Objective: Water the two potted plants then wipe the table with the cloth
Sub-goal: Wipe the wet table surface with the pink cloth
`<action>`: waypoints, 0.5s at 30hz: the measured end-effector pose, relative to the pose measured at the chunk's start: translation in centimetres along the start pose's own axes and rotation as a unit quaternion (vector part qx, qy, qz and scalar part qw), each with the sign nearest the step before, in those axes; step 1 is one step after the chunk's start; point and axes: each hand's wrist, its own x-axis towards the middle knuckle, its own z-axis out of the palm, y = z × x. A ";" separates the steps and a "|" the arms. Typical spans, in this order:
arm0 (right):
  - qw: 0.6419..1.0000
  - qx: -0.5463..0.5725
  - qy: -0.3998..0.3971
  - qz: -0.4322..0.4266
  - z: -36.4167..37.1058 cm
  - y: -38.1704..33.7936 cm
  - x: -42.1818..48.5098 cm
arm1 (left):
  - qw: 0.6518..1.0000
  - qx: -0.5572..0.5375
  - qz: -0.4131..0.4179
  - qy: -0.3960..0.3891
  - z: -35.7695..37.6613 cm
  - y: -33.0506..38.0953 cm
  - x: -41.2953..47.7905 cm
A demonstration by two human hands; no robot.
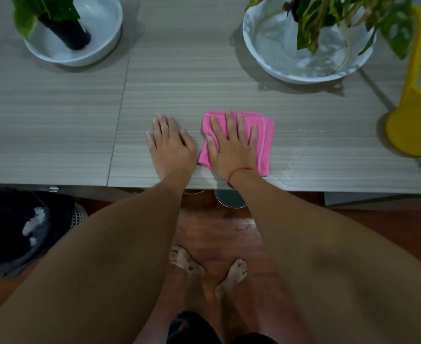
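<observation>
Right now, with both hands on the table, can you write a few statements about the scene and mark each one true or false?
1. The right hand presses flat on the pink cloth. True.
2. The left hand grips the cloth. False: it lies flat on the bare table, beside the cloth.
3. The left plant stands in a white bowl. True.
4. The yellow watering can is held in the air. False: it stands on the table at the right, with no hand on it.
</observation>
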 end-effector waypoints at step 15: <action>0.979 -0.001 0.055 0.198 -2.1 10.7 -4.8 | 0.998 0.006 0.045 -0.053 0.7 3.5 1.7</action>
